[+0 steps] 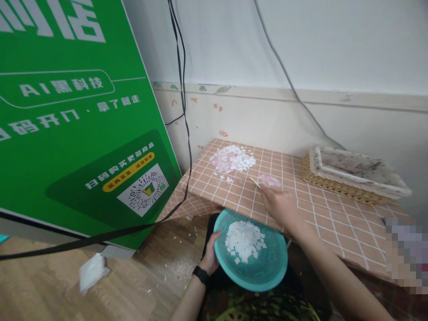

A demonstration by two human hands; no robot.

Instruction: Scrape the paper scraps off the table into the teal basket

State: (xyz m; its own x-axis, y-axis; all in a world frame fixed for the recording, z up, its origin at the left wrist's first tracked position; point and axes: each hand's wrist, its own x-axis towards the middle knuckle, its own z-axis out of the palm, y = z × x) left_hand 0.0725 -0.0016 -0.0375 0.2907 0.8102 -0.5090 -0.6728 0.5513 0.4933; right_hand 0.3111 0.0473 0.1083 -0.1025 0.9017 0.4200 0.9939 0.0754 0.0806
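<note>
My left hand (211, 254), with a dark watch on its wrist, grips the left rim of a round teal plastic basket (272, 267) held over my lap. Inside the basket lies a heap of small white paper pieces (245, 238). Over the table's front edge reaches my right hand (279, 205), its fingers pinched on a thin white strip (256, 182). Just beyond those fingers sits a small patch of pinkish paper pieces (270, 179). A larger pile of white and pink paper pieces (232, 158) is spread farther back to the left, a few loose ones in front.
A checked brown cloth (321, 218) covers the table. On its right stands a cloth-lined wicker basket (347, 187). A green cabinet (83, 156) fills the left, crossed by a hanging black strap (143, 226). A white bag (92, 273) and scattered bits lie on the floor.
</note>
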